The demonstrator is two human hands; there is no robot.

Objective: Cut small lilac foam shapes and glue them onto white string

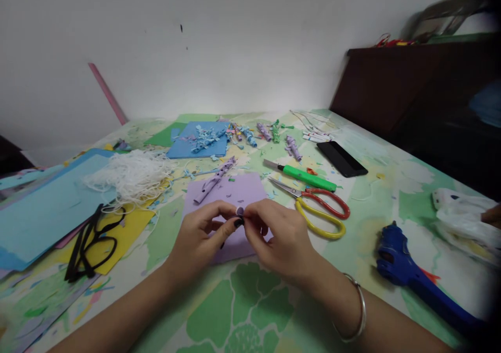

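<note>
My left hand (207, 233) and my right hand (279, 235) meet at the middle of the table, both closed with fingertips pinched together. Between them is a small purple piece with a white edge (240, 211), perhaps curled paper; most of it is hidden by the fingers. Below the hands lies a sheet of purple paper (246, 186). A rolled purple paper tube with cut-out holes (214, 182) rests across its upper left. Just right of my right hand are open scissors (323, 207) with one red and one yellow handle, and a green utility knife (309, 178).
White string (133, 175), black glasses (94, 243) and blue sheets (58, 202) lie at left. Behind are blue paper (178, 149) and several small paper rolls (293, 148). At right are a black phone (342, 159), a blue glue gun (410, 275) and a plastic bag (465, 222) near another person's hand.
</note>
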